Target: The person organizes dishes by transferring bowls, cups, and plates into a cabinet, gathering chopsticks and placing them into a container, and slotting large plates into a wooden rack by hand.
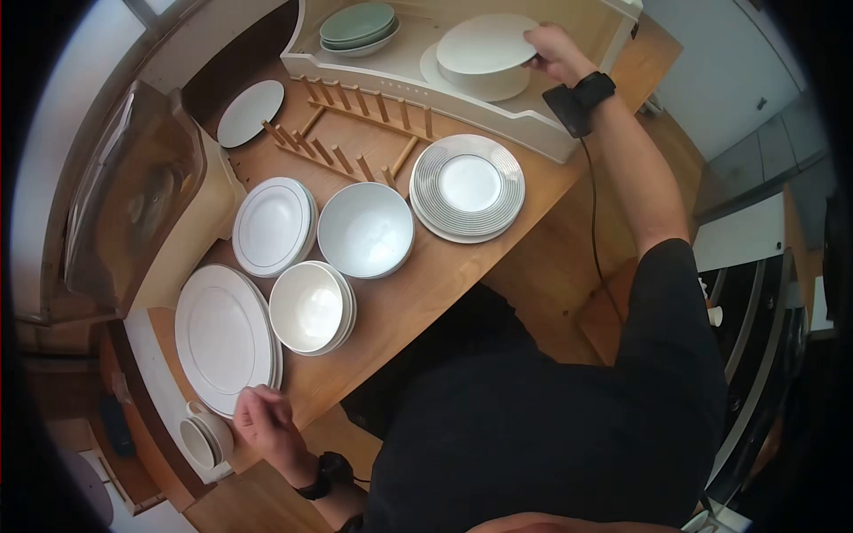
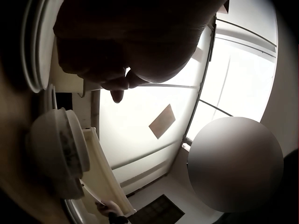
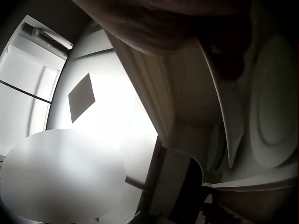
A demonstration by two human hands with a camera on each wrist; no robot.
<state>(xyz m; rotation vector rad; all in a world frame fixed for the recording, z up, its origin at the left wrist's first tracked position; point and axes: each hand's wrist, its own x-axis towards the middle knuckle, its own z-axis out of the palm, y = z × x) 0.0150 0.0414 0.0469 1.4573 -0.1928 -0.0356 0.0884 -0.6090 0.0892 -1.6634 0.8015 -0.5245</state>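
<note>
My right hand (image 1: 558,55) grips a white plate (image 1: 484,43) by its edge. The plate is tilted above other white plates (image 1: 499,89) inside a cream open-topped container (image 1: 540,121). In the right wrist view the held plate (image 3: 225,109) appears nearly edge-on, beside a plate (image 3: 274,112) lying in the container. My left hand (image 1: 268,426) holds nothing, its fingers loosely curled near the lower edge of a stack of large white plates (image 1: 222,342). Stacked cups (image 1: 203,440) sit just left of that hand.
On the wooden table, a wooden dish rack (image 1: 351,133) stands near patterned plates (image 1: 471,182), a large bowl (image 1: 366,231), small stacked bowls (image 1: 306,306) and medium plates (image 1: 271,226). Green plates (image 1: 357,25) lie in the container. A cable (image 1: 595,204) hangs from my right wrist.
</note>
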